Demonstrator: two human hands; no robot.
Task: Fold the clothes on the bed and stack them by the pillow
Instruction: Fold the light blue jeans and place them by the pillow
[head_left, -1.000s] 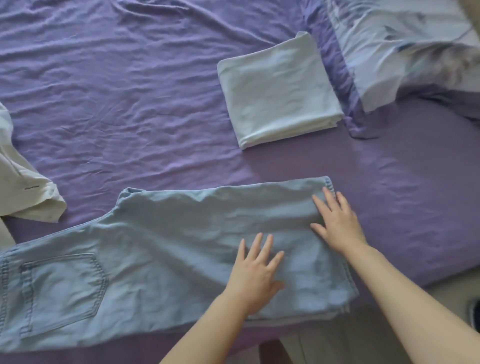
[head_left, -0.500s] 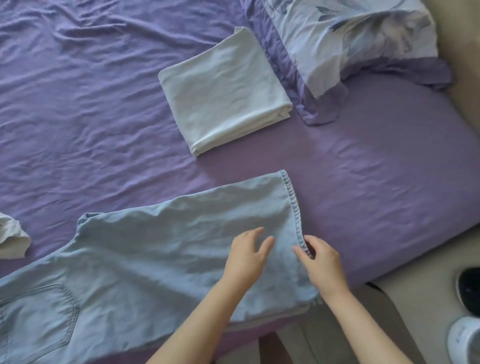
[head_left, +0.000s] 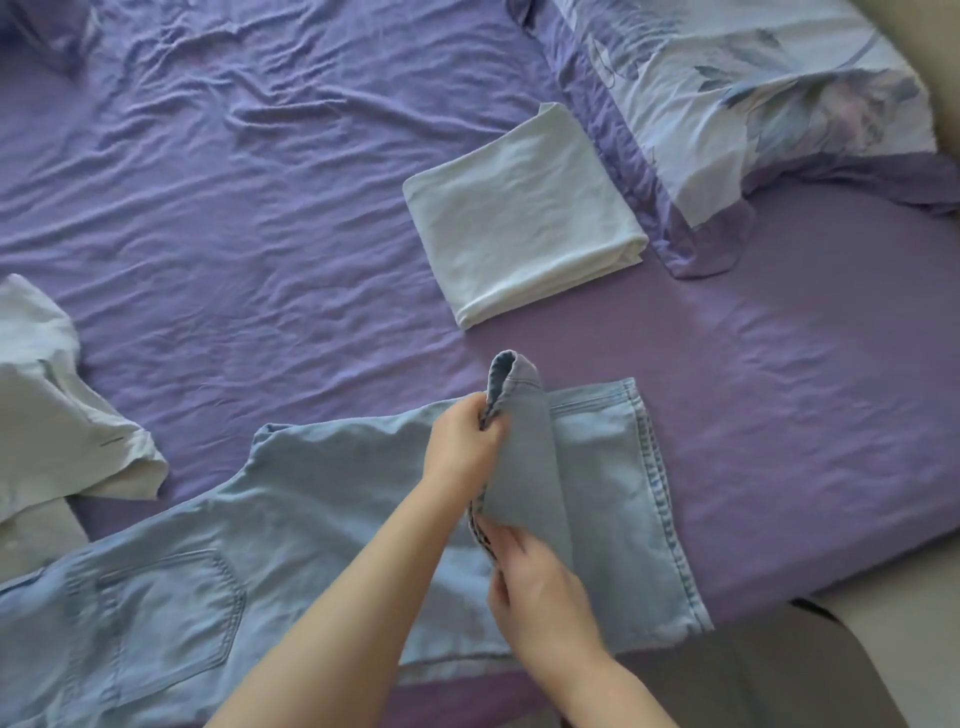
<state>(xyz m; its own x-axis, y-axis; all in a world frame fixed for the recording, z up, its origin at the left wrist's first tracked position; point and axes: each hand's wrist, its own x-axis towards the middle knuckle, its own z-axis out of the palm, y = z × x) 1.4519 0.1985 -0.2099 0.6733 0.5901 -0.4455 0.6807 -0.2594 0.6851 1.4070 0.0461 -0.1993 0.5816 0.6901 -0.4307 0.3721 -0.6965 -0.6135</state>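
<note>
- Pale blue denim jeans (head_left: 322, 525) are lying along the near edge of the bed (head_left: 260, 218), the top leg's hem lifted clear of the lower leg.
- The left hand (head_left: 462, 441) is pinching that hem's far corner; the right hand (head_left: 540, 587) is gripping its near corner.
- Judging by this, the hem should be carried level toward the back pocket (head_left: 171, 618), both corners together, keeping the fold square.
- A folded white garment (head_left: 519, 223) is waiting beside the floral pillow (head_left: 753, 98); an unfolded white one (head_left: 57, 415) is lying to the left.
</note>
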